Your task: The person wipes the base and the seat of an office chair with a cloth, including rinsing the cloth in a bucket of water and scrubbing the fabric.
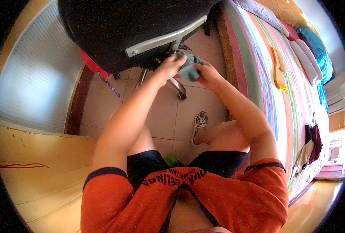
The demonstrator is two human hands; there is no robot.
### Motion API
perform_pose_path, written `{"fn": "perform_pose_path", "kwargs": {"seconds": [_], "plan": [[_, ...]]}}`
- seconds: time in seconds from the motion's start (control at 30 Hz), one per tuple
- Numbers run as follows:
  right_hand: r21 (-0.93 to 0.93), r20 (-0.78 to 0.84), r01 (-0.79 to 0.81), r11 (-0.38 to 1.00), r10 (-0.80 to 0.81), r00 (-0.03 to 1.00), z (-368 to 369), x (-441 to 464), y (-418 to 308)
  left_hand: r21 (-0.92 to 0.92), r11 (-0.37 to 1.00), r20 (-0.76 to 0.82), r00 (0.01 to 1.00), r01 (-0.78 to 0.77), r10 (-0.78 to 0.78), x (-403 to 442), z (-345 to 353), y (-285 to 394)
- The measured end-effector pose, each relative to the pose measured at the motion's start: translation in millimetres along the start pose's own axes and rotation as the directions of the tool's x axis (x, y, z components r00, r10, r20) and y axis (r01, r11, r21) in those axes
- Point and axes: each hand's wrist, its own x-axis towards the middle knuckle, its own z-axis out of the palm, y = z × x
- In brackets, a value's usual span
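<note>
Hands (169, 69) hold cloth (190, 72) near chair (102, 31), clear of bed edge (236, 58).

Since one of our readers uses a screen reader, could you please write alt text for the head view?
A person's left hand and right hand hold a crumpled grey-green cloth near the metal post of a black chair. The person wears a red-orange shirt, and a striped bedspread stretches along the right side.
</note>
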Motion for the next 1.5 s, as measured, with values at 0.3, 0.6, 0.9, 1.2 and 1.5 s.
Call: {"fn": "perform_pose_path", "kwargs": {"seconds": [0.3,0.6,0.9,1.2,1.5], "plan": [[-0.751,-0.032,0.589,0.3,-0.906,0.421,50.9,71.6,35.2,0.163,0.98,-0.166,0.982,0.118,-0.091,-78.7,-60.8,44.2],[-0.453,-0.268,0.594,0.665,-0.737,0.621,40.5,69.7,47.2,0.238,0.97,-0.225,0.974,0.057,-0.002,-102.4,-81.2,39.5],[-0.519,-0.369,0.659,0.544,-0.838,0.402,25.6,76.2,-30.1,0.33,0.94,-0.552,0.825,0.088,0.116,-105.6,-92.1,53.2],[-0.386,-0.62,0.667,0.637,-0.715,0.323,18.8,138.7,-95.4,0.388,0.921,-0.57,0.796,0.041,0.204,-92.3,-84.3,45.2],[-0.563,-0.494,0.639,0.524,-0.833,0.247,173.2,66.6,54.7,0.702,0.697,-0.518,0.776,0.144,0.361,-82.2,-84.1,39.7]]}}
